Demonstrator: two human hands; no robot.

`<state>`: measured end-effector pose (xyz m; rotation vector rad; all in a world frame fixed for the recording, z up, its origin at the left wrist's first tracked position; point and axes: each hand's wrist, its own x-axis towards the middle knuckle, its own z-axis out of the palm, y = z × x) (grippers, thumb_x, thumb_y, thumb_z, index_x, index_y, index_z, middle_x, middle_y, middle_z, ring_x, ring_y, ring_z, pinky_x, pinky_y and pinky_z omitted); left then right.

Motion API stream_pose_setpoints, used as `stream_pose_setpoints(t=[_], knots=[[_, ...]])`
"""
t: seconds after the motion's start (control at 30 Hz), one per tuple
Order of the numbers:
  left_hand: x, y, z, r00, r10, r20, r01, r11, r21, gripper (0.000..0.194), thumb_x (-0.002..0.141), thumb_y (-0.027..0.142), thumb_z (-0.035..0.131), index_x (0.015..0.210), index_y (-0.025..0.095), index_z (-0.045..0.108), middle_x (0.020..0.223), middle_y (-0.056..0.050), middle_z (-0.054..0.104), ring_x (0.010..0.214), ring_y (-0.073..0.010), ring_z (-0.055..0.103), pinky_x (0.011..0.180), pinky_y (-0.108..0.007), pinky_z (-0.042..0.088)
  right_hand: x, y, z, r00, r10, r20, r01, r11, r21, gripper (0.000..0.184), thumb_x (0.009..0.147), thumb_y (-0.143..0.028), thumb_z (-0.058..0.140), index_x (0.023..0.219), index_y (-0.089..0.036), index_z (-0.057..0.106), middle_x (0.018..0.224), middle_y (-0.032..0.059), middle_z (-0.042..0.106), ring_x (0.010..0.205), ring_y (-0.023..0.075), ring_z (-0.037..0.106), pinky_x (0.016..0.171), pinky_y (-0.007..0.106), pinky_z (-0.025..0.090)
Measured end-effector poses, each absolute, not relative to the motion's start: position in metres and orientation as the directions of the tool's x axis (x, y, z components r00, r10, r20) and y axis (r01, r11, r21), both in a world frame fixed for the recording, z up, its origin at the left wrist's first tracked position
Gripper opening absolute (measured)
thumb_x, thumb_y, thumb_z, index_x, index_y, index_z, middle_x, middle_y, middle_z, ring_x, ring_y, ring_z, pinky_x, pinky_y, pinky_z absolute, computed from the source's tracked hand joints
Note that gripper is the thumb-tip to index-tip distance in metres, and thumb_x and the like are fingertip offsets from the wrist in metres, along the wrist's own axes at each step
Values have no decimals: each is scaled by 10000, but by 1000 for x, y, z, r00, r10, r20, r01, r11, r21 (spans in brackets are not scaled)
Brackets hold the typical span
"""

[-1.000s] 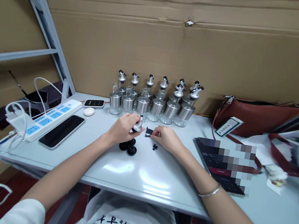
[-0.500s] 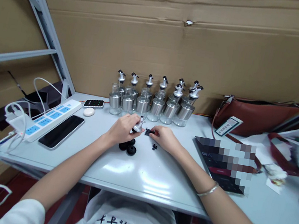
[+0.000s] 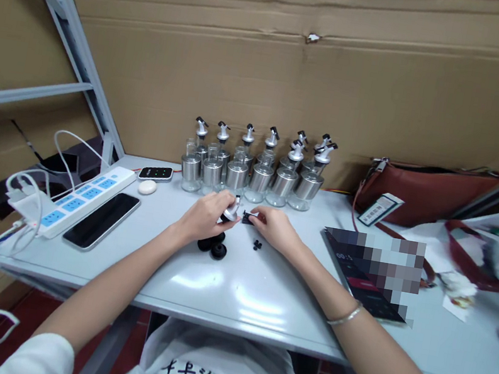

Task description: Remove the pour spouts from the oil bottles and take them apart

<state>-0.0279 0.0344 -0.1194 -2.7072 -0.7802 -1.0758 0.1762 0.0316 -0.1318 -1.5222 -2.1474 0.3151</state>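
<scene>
My left hand (image 3: 206, 215) is closed around a silver pourer spout (image 3: 232, 211) with a short dark tip, held just above the table. Close on its right, my right hand (image 3: 276, 226) has thumb and fingertips drawn together at some small black plastic parts (image 3: 247, 218); the fingers partly cover them. A cluster of tiny black pieces (image 3: 257, 246) lies below the right fingers. Several round black caps (image 3: 218, 251) rest beneath my left hand. Behind both hands stand glass bottles with steel sleeves (image 3: 261, 179); the front ones are mostly without a spout, the back ones carry silver spouts.
On the left lie a phone (image 3: 101, 221), a white power strip (image 3: 84, 201) with cables, a small display device (image 3: 156, 173) and a white round object (image 3: 147, 187). To the right are a tablet (image 3: 359, 275), partly pixelated, and a brown bag (image 3: 430, 195). Cardboard (image 3: 249, 72) stands behind.
The right fingers have shifted slightly over the small black parts and loosened a little. My left hand stays in place with the spout. The view has moved very slightly.
</scene>
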Motion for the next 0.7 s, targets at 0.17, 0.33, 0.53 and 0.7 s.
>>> stream_pose_setpoints(t=[0.17, 0.33, 0.53, 0.7], knots=[[-27, 34, -121, 618, 472, 629, 472, -862, 184, 279, 870, 430, 491, 926, 176, 391, 944, -78, 529, 767, -167, 545, 685, -291, 460, 173, 18, -119, -242, 765, 597, 602, 601, -526, 326, 943, -336, 364, 1154, -164, 543, 920, 75, 622, 777, 162, 569, 740, 272, 435], [-28, 33, -121, 641, 509, 575, 456, -855, 249, 365, 872, 546, 416, 904, 182, 401, 916, -77, 531, 749, -180, 538, 688, -321, 463, 166, 11, -120, -385, 684, 619, 535, 712, -454, 286, 955, -307, 325, 1125, -198, 528, 959, 83, 597, 871, 179, 563, 787, 295, 436], [-27, 32, -121, 680, 478, 556, 388, -878, 281, 404, 888, 583, 329, 939, 188, 399, 884, -64, 543, 732, -176, 531, 684, -316, 456, 165, 13, -122, -391, 670, 631, 510, 728, -458, 233, 946, -260, 338, 1080, -200, 519, 977, 80, 594, 894, 180, 552, 793, 300, 430], [-26, 30, -118, 683, 471, 559, 414, -879, 235, 251, 890, 426, 411, 921, 178, 434, 849, -51, 541, 710, -165, 516, 664, -296, 446, 168, 12, -120, -409, 667, 623, 534, 728, -429, 221, 951, -262, 322, 981, -193, 530, 847, 56, 565, 785, 168, 530, 710, 274, 415]])
